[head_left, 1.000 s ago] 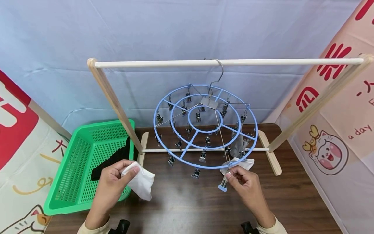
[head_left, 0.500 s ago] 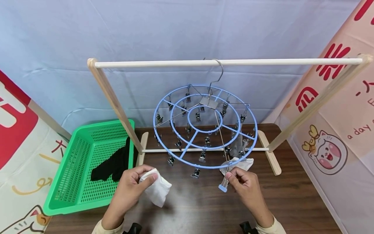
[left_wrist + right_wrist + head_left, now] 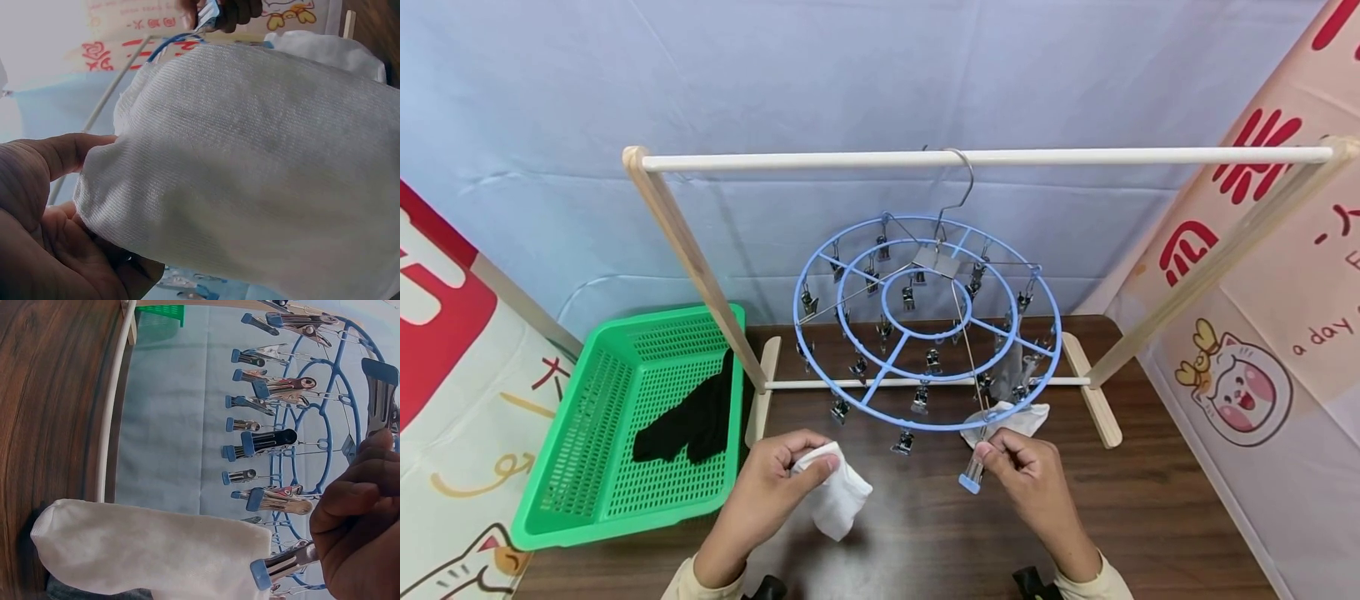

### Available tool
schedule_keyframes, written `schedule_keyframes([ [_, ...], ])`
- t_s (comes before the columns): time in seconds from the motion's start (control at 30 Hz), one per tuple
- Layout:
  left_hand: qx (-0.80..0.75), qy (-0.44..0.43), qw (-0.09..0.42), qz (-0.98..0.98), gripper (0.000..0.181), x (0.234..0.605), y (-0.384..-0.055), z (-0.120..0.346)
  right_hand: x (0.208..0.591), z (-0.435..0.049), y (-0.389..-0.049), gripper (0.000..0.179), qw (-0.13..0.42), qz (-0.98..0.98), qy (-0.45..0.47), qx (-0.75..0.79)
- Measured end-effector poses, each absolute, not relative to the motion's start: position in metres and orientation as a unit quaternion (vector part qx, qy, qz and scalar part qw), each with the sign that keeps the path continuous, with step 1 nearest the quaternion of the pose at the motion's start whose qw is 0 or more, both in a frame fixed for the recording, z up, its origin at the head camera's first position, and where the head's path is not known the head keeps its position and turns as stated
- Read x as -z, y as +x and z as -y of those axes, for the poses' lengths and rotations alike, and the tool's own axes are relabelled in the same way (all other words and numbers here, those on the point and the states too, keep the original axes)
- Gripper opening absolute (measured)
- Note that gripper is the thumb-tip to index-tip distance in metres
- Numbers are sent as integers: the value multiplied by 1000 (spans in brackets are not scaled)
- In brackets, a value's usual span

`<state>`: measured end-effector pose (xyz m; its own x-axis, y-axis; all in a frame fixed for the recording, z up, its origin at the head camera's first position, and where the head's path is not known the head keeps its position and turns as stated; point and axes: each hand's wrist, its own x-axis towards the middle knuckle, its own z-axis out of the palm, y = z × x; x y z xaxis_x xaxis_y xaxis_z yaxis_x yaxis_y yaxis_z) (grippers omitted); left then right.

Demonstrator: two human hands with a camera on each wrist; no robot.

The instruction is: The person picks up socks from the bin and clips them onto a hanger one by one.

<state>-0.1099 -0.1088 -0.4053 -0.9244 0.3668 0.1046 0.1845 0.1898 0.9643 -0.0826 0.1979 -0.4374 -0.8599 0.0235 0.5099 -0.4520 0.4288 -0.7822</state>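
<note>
My left hand (image 3: 775, 483) pinches a white sock (image 3: 844, 500) between thumb and fingers, above the table and left of the right hand. The knit sock (image 3: 237, 169) fills most of the left wrist view. My right hand (image 3: 1030, 471) pinches a metal clip with a blue tip (image 3: 972, 477) at the near edge of a blue round clip hanger (image 3: 895, 423). This same clip (image 3: 381, 387) shows above the fingers in the right wrist view. Another white sock (image 3: 156, 547) hangs from a neighbouring clip, partly behind the right hand in the head view.
The hanger hooks onto a white rail (image 3: 790, 161) on a wooden stand. A grey sock (image 3: 1009, 377) hangs at its right side. At left, a green basket (image 3: 591, 400) holds black cloth (image 3: 692, 425). Printed sheets line both sides of the brown table (image 3: 940, 550).
My left hand has carried the white sock rightward, from the basket's edge toward the hanger. The right hand stays at the same clip, almost unmoved.
</note>
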Motion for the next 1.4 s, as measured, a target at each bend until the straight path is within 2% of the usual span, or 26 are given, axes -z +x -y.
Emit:
schedule_keyframes([
  [0.17, -597, 189, 80, -776, 9, 407, -109, 101, 439, -198, -83, 34, 229, 811, 132, -522],
  [0.43, -589, 211, 82, -776, 7, 410, -108, 87, 439, -199, -86, 34, 269, 804, 128, -514],
  [0.7, -602, 238, 97, -756, 8, 415, -106, 66, 437, -198, -85, 35, 278, 796, 115, -525],
  [1.4, -568, 260, 68, -778, 5, 412, -107, 23, 437, -195, -84, 32, 250, 793, 135, -539],
])
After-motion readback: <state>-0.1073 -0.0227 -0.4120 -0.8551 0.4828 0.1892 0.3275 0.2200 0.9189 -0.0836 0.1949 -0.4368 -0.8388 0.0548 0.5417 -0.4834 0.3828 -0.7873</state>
